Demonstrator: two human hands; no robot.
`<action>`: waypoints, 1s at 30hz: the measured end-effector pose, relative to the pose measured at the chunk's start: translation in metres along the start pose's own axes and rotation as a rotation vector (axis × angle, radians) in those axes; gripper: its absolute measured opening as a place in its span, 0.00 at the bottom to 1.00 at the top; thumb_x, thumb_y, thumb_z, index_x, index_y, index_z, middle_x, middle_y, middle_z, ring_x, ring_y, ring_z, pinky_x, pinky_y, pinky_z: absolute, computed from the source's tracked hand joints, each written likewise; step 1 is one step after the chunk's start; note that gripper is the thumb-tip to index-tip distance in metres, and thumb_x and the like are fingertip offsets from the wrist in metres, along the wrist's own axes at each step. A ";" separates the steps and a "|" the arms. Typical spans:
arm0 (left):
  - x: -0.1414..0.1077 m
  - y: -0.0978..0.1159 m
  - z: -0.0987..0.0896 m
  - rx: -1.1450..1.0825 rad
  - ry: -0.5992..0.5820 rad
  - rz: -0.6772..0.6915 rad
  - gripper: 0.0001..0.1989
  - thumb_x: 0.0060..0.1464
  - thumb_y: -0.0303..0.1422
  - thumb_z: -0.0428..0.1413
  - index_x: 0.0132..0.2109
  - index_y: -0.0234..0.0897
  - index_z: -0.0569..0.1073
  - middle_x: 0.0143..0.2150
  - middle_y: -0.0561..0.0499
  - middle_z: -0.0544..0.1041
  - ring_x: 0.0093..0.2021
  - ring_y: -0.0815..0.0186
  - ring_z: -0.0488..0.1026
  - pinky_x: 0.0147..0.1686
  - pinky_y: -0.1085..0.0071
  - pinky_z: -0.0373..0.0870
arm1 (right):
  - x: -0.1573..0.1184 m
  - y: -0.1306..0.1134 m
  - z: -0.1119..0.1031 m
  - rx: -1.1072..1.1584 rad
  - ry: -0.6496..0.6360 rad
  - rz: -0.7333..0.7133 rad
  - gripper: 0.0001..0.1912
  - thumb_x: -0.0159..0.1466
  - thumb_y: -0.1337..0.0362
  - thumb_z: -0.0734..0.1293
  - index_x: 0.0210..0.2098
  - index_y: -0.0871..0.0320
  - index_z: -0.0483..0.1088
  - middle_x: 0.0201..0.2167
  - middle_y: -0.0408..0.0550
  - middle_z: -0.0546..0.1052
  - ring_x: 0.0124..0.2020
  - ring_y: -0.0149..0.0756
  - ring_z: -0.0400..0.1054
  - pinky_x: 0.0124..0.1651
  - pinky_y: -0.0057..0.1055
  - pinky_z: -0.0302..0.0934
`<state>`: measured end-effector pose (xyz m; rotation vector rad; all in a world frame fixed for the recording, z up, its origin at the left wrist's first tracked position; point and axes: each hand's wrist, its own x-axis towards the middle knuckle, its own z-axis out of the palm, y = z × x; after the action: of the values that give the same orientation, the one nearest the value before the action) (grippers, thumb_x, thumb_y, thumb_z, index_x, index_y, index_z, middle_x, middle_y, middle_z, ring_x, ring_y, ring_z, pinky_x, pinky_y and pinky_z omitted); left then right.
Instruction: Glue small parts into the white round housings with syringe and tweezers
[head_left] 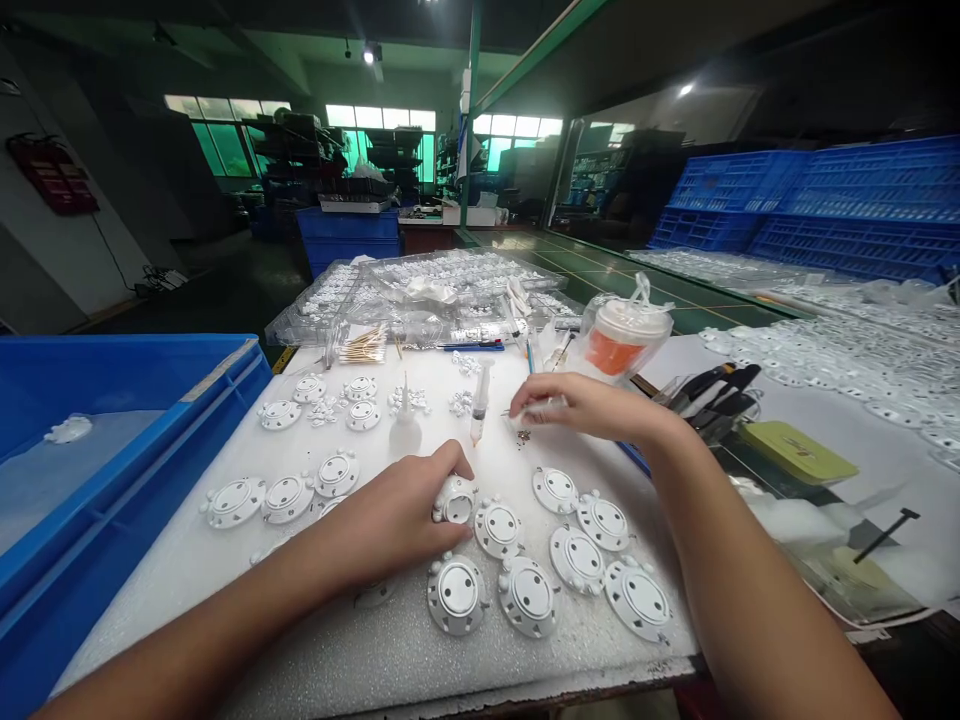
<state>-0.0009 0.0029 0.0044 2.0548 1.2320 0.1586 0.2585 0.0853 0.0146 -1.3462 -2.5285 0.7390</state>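
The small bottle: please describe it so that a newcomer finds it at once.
On the white foam sheet, look just beyond the left hand. There stands the small bottle, left of the syringe. Its round, cloudy body and long thin upright tip set it apart from the straight, narrow syringe.

The left forearm (262, 592) partly hides white discs (332, 506); the blue bin (217, 415) is cropped.
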 end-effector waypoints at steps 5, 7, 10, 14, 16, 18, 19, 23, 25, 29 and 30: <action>-0.001 0.001 -0.001 -0.003 -0.020 -0.017 0.15 0.55 0.39 0.56 0.48 0.44 0.63 0.33 0.55 0.69 0.31 0.64 0.66 0.30 0.71 0.56 | 0.001 -0.003 -0.002 0.101 0.332 0.002 0.11 0.65 0.57 0.64 0.40 0.58 0.73 0.40 0.51 0.77 0.40 0.40 0.71 0.42 0.34 0.63; 0.000 -0.001 0.000 0.003 -0.006 -0.009 0.15 0.55 0.39 0.56 0.48 0.44 0.63 0.35 0.54 0.69 0.33 0.63 0.67 0.31 0.71 0.57 | -0.005 -0.007 -0.005 0.157 0.395 0.015 0.14 0.64 0.53 0.65 0.38 0.58 0.73 0.36 0.51 0.77 0.37 0.40 0.71 0.38 0.34 0.64; 0.001 -0.002 0.000 0.003 0.000 -0.002 0.15 0.55 0.39 0.57 0.48 0.45 0.63 0.37 0.54 0.70 0.35 0.62 0.68 0.32 0.71 0.57 | -0.013 -0.016 -0.009 0.267 0.341 0.055 0.15 0.60 0.52 0.69 0.35 0.59 0.74 0.29 0.48 0.77 0.33 0.39 0.72 0.33 0.32 0.63; 0.001 0.001 -0.001 -0.009 -0.027 -0.027 0.15 0.56 0.40 0.56 0.48 0.45 0.63 0.36 0.54 0.71 0.34 0.63 0.68 0.31 0.71 0.57 | -0.009 -0.024 -0.007 0.265 0.020 0.041 0.13 0.58 0.55 0.71 0.35 0.59 0.75 0.31 0.48 0.79 0.34 0.39 0.73 0.35 0.32 0.63; 0.001 0.002 -0.001 -0.010 -0.028 -0.031 0.15 0.56 0.40 0.56 0.48 0.45 0.63 0.37 0.54 0.71 0.35 0.62 0.68 0.31 0.70 0.58 | -0.004 -0.024 -0.004 0.207 -0.085 0.012 0.13 0.59 0.56 0.70 0.35 0.60 0.76 0.34 0.48 0.80 0.36 0.39 0.73 0.38 0.33 0.64; 0.001 0.000 -0.001 -0.009 -0.018 -0.028 0.15 0.56 0.41 0.56 0.48 0.45 0.63 0.38 0.54 0.71 0.36 0.62 0.69 0.32 0.70 0.58 | -0.004 -0.023 -0.003 0.185 -0.110 -0.002 0.13 0.60 0.56 0.69 0.37 0.60 0.76 0.36 0.49 0.80 0.38 0.40 0.73 0.40 0.33 0.64; 0.001 -0.001 0.000 -0.008 -0.014 -0.026 0.15 0.56 0.41 0.56 0.48 0.45 0.63 0.39 0.54 0.71 0.37 0.62 0.69 0.32 0.70 0.58 | -0.005 -0.021 -0.005 0.190 -0.099 -0.001 0.14 0.60 0.56 0.69 0.38 0.60 0.76 0.36 0.48 0.80 0.39 0.41 0.74 0.41 0.34 0.64; 0.001 -0.002 0.000 0.001 -0.023 -0.029 0.16 0.56 0.41 0.56 0.48 0.45 0.63 0.39 0.54 0.71 0.37 0.61 0.69 0.33 0.69 0.59 | -0.017 -0.013 -0.013 0.213 -0.024 0.047 0.12 0.58 0.56 0.71 0.37 0.59 0.75 0.36 0.47 0.81 0.41 0.41 0.74 0.43 0.33 0.64; 0.000 -0.001 0.000 0.011 -0.024 -0.031 0.16 0.56 0.41 0.56 0.49 0.45 0.63 0.40 0.53 0.71 0.38 0.60 0.69 0.33 0.69 0.59 | -0.021 -0.009 -0.015 0.194 -0.026 0.072 0.12 0.58 0.56 0.71 0.35 0.58 0.75 0.36 0.47 0.81 0.40 0.41 0.74 0.42 0.33 0.64; -0.001 0.003 -0.002 0.019 -0.024 -0.031 0.16 0.56 0.41 0.55 0.49 0.45 0.63 0.39 0.52 0.71 0.39 0.60 0.69 0.34 0.69 0.59 | -0.021 -0.005 -0.016 0.148 -0.051 0.079 0.13 0.57 0.54 0.71 0.32 0.58 0.73 0.34 0.46 0.80 0.39 0.41 0.73 0.40 0.33 0.62; -0.001 0.003 -0.003 0.019 -0.027 -0.032 0.16 0.56 0.41 0.55 0.49 0.44 0.63 0.39 0.52 0.71 0.39 0.60 0.69 0.34 0.69 0.59 | -0.021 -0.005 -0.015 0.145 -0.049 0.079 0.13 0.58 0.54 0.71 0.32 0.58 0.73 0.34 0.46 0.80 0.39 0.41 0.73 0.40 0.33 0.62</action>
<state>-0.0002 0.0025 0.0089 2.0452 1.2541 0.1045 0.2728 0.0711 0.0314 -1.4020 -2.4165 0.9628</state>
